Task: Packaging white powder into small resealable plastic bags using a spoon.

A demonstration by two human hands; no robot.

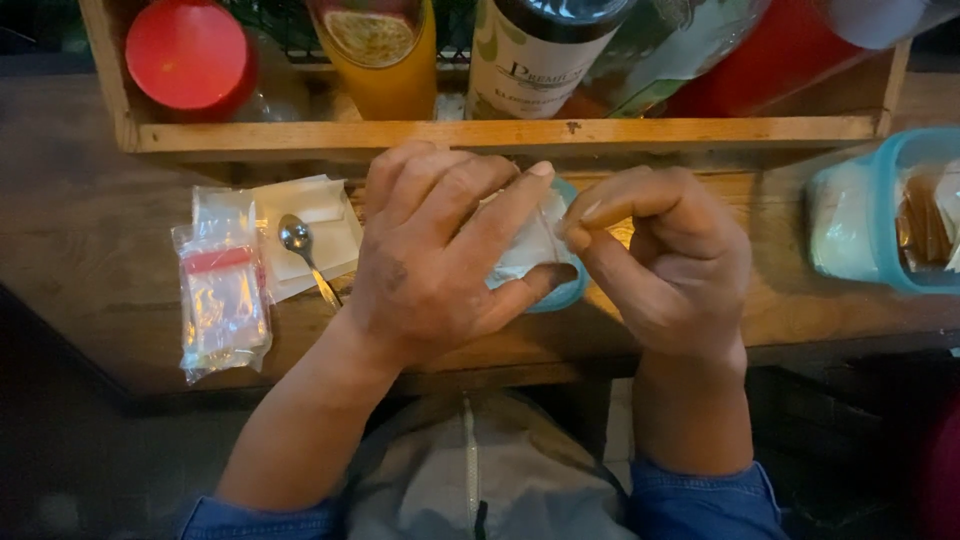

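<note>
The left hand [440, 250] covers most of the small clear bag [525, 250] and the blue-rimmed tub [565, 295] beneath. The bottles [535, 45] in the far wooden crate [500, 133] and the right-hand container [885, 210] run off the frame edges.

The scene is dim and warm-toned, lit from above and slightly ahead: the backs of both hands, left [435, 255] and right [665, 265], catch a soft yellowish light. The lower third of the frame falls into deep shadow, and the lower left corner is nearly black. The spoon [303, 250] at centre left shows a small bright glint, and the plastic bags [222, 300] beside it carry pale glare. The image is soft overall, with grain in the dark areas. Along the upper edge the bottles [540, 45] look blurred and stretched, and the right edge smears.
</note>
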